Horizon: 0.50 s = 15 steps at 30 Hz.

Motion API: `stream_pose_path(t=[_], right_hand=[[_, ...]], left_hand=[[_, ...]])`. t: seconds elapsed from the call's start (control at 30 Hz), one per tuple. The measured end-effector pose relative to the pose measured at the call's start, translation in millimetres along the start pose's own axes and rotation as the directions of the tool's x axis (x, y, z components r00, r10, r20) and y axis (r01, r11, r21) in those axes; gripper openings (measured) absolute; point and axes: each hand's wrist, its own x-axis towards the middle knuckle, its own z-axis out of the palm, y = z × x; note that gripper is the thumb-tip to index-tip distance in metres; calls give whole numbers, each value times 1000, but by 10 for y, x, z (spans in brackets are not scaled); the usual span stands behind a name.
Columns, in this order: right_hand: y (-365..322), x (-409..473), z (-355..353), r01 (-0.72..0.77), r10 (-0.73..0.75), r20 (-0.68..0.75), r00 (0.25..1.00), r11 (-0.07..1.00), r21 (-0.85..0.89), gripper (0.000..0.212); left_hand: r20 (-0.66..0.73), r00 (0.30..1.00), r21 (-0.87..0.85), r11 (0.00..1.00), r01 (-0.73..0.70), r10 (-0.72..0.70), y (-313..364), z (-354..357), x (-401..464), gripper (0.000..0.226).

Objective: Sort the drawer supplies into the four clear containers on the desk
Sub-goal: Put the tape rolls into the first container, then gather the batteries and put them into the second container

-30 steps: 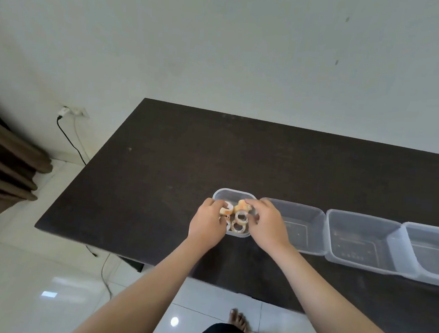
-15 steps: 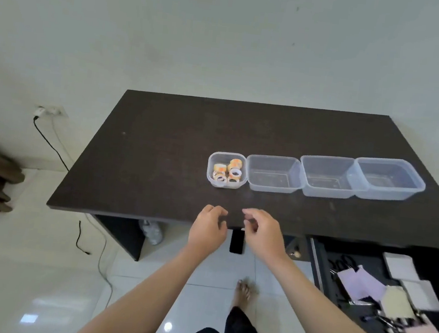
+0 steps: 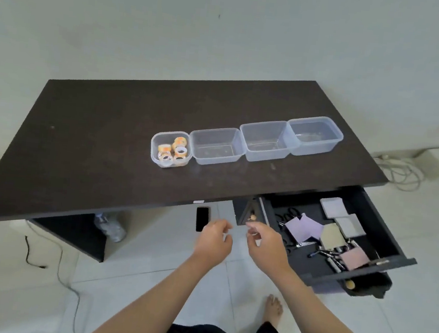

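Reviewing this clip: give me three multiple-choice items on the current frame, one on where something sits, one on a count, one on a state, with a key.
1. Where are the tape rolls?
A. In the leftmost container
B. In the open drawer
C. On the floor

2. How many clear containers on the desk hold nothing?
A. One
B. Two
C. Three

3. What are the hands doing?
A. Both grip tape rolls
B. Both are free, held off the desk's front edge
C. One presses a container lid

Key: 1 A, the rolls lie inside the small container at the row's left end. 2 C, the three larger containers show only bare bottoms. 3 B, the left hand and right hand have loosely curled fingers and hold nothing.
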Motion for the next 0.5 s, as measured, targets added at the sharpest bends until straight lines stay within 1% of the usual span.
stream_pose_path(t=[0.13,0.23,0.33,0.4,0.5], right_hand=[[430,-53,-379,-88,88,-29,996,996,8,26],[833,-26,-702,-123,122,-32,992,992,-21,26],[1226,39,-1041,-171,170,-18,985,984,-41,26],[1499,105,-1235,-214,214,-8,977,975,-57,27],[1891,216,-1469,-256,258,34,966,965,-66,28]], left_hand=[[66,997,21,999,-39,38,349,408,130,26],[108,993,17,998,-54,52,657,751,288,26],[121,992,8,1000,-29,28,961,1152,430,22],[160,987,29,1000,-12,7,1121,1434,516,20],[203,979,63,998,10,-22,1277,1826,649,26]])
